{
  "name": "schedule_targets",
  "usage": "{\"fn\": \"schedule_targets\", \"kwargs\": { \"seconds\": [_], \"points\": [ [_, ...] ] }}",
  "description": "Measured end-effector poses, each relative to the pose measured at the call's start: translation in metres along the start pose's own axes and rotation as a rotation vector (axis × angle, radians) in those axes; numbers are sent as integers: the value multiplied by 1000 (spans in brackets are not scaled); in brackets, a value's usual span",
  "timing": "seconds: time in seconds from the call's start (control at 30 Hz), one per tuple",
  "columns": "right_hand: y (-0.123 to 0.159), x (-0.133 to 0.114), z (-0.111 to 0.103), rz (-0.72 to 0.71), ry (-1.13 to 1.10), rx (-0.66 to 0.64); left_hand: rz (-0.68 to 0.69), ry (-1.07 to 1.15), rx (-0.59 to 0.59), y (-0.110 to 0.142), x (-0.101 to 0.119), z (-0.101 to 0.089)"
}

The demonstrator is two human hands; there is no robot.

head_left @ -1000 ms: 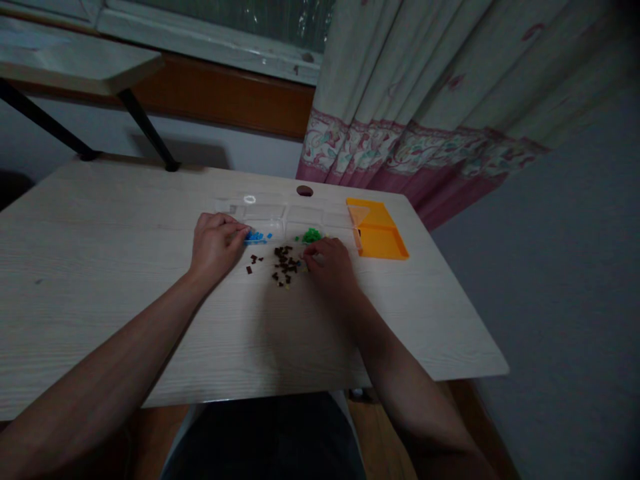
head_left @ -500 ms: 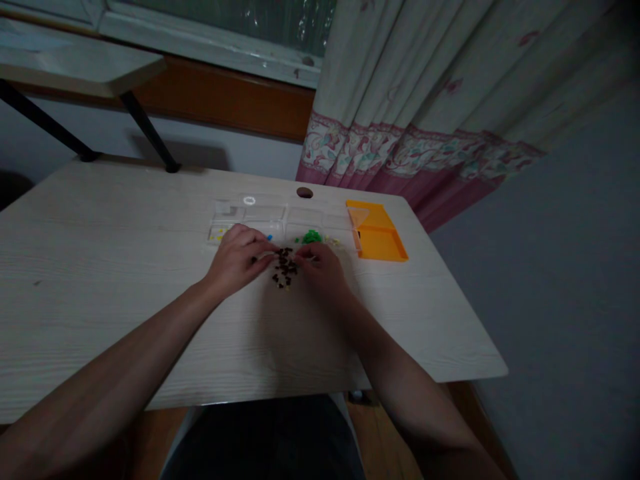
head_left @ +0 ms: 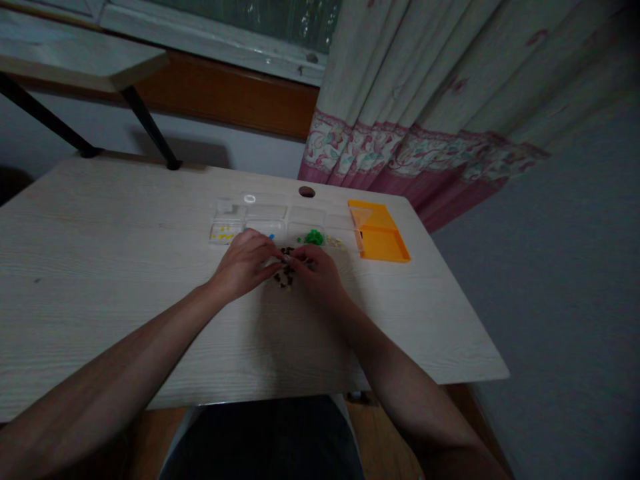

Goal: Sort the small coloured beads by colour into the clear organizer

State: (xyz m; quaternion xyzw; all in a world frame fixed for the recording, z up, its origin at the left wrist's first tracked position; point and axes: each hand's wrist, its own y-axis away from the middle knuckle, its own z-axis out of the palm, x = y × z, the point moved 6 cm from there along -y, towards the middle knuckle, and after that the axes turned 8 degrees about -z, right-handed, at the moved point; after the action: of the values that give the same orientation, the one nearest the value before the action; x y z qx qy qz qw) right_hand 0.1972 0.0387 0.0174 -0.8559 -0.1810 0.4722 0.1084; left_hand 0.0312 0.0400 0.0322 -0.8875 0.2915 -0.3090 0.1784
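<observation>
Leftmost, a pale shelf [head_left: 85, 63] on black legs stands in the upper left of the frame, above the light wooden table [head_left: 100, 267]. Just left of centre, yellow pieces [head_left: 223, 233] lie in the end compartment of a clear divided box [head_left: 265, 213]. The person's left hand [head_left: 247, 263] reaches in front of it, partly hiding some blue pieces [head_left: 271, 237], its thumb and fingers only slightly apart. At the centre of the frame, dark brown pieces [head_left: 290, 280] are scattered on the tabletop beneath both sets of fingertips. The right hand [head_left: 316, 270] meets the left there, its fingers bent inward; whether either hand grips a piece cannot be told. Behind it sits a green heap [head_left: 314, 237], with pale pieces [head_left: 334, 242] beside that, then an open orange case [head_left: 383, 243] right of centre.
</observation>
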Motion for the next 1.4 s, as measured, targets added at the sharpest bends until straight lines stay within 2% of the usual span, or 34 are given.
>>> {"fn": "schedule_targets", "kwargs": {
  "seconds": [0.13,0.27,0.43,0.53,0.73,0.87,1.03,1.4],
  "points": [
    [0,0,-1,-3,25,7,25,19,21,0,1,-3],
    [-2,-1,-5,-77,88,1,22,25,59,0,-2,-7],
    [-6,1,-22,-191,291,25,-89,0,160,-3,-17,-16],
    [-7,6,-27,-221,441,-51,-191,-17,223,-4,-31,-22],
    [-4,8,-23,-216,661,-259,-329,-54,339,-2,-52,-31],
    [-3,5,-22,-198,704,-296,-375,-42,325,-2,-57,-29],
    [-3,4,-20,-201,723,-318,-357,-60,327,-1,-57,-29],
    [-3,4,-20,-194,684,-272,-350,-51,328,0,-64,-27]
  ]
}}
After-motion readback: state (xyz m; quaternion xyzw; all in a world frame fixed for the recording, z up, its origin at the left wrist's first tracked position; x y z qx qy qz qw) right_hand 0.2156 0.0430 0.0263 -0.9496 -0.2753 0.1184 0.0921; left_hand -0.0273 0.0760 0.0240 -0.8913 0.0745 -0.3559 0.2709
